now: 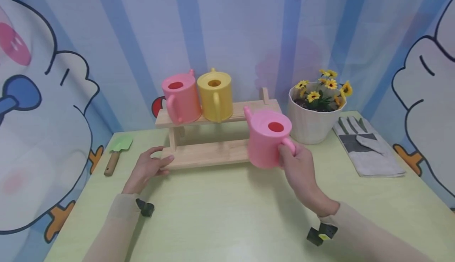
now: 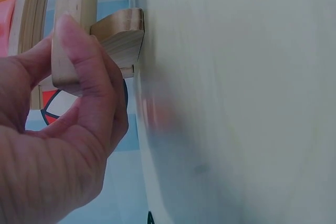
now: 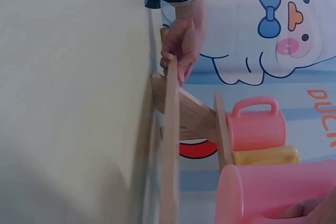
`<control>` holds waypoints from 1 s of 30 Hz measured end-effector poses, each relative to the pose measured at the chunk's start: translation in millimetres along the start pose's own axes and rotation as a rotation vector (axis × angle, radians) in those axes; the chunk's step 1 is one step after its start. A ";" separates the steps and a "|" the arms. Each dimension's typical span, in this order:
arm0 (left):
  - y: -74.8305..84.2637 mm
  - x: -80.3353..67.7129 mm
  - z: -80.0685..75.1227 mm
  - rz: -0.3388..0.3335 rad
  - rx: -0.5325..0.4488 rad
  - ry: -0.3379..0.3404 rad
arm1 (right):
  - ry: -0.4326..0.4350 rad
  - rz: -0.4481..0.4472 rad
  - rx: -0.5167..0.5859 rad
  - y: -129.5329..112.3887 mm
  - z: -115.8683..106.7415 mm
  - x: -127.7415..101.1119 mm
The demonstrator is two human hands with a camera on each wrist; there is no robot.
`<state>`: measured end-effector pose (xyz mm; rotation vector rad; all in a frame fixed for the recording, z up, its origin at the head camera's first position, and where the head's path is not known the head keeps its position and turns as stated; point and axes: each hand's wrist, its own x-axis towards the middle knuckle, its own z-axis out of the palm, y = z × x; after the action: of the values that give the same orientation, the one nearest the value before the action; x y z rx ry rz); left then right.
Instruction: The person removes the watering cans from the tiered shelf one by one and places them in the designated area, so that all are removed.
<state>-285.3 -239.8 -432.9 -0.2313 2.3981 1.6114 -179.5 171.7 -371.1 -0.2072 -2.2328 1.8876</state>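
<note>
My right hand (image 1: 300, 171) grips the handle of a pink watering can (image 1: 264, 145), held upright by the right end of the lower shelf. In the right wrist view this can (image 3: 283, 190) fills the lower right corner. My left hand (image 1: 147, 169) pinches the left end of the wooden two-tier stand (image 1: 202, 154), thumb on top of the lower board, as the left wrist view shows of the hand (image 2: 79, 108). On the upper shelf, a second pink watering can (image 1: 183, 100) and a yellow watering can (image 1: 216, 98) stand side by side, handles toward me.
A white pot (image 1: 309, 124) with yellow flowers stands behind and right of the held can. Gardening gloves (image 1: 369, 151) lie at the right of the pale table (image 1: 220, 214). At the left lies a small trowel (image 1: 115, 153) with a green blade. A cartoon-printed curtain (image 1: 241, 33) hangs behind.
</note>
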 end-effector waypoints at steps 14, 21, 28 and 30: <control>-2.1 1.8 -1.5 0.006 -0.002 -0.010 | 0.001 0.053 -0.048 28.5 -7.8 -18.4; -0.1 1.0 0.5 -0.009 0.017 0.000 | 0.018 0.083 -0.045 39.9 -10.2 -28.5; -0.2 1.4 0.0 0.001 0.019 -0.002 | 0.029 0.083 -0.028 49.1 -11.5 -36.8; -0.4 1.7 -0.1 0.002 0.022 -0.004 | 0.027 0.095 -0.029 50.9 -11.6 -38.6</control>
<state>-286.8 -240.1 -433.8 -0.2221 2.4123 1.5839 -140.7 182.2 -422.1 -0.3472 -2.2708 1.8883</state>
